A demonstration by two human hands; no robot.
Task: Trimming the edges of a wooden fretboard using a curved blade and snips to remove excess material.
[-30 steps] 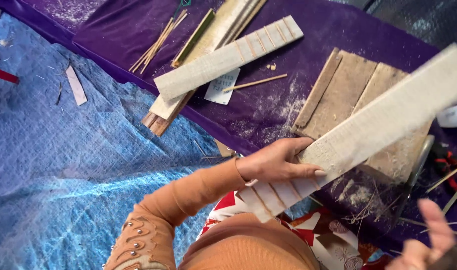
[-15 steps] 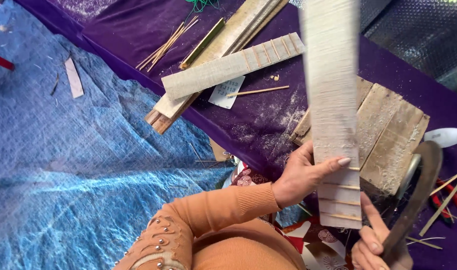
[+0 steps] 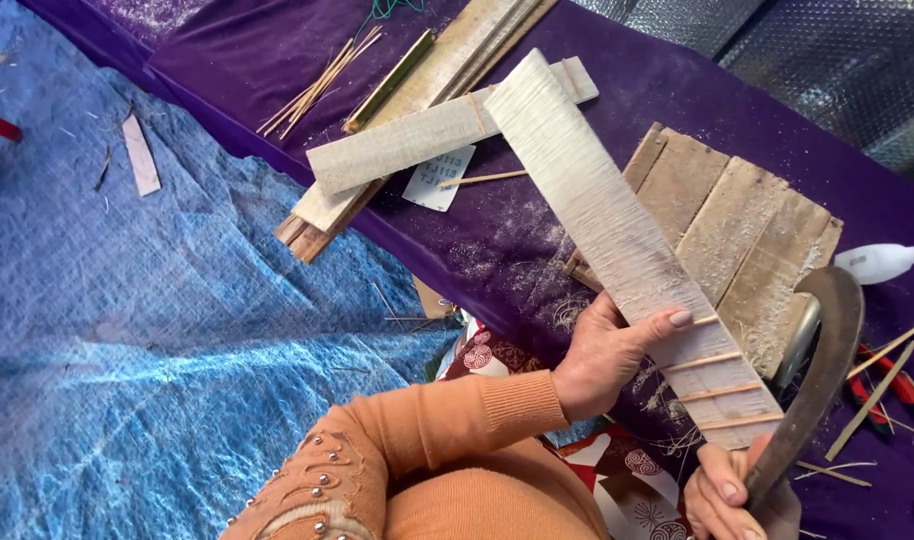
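My left hand grips a long pale woven strip panel near its lower end, where thin bamboo cross sticks show. The panel slants up to the left over the purple cloth. My right hand, at the bottom edge, is closed on the handle of a curved dark blade that rises beside the panel's lower right end. An orange sleeve with studs covers my left arm.
A second pale panel lies on stacked wooden slats on the purple cloth. A worn wooden board sits under the held panel. Thin bamboo sticks, a white bottle, red-handled pliers and blue tarpaulin surround it.
The held panel swung from pointing up-right, through upright, to slanting up-left. My right hand with the curved blade came up into view beside its lower end.
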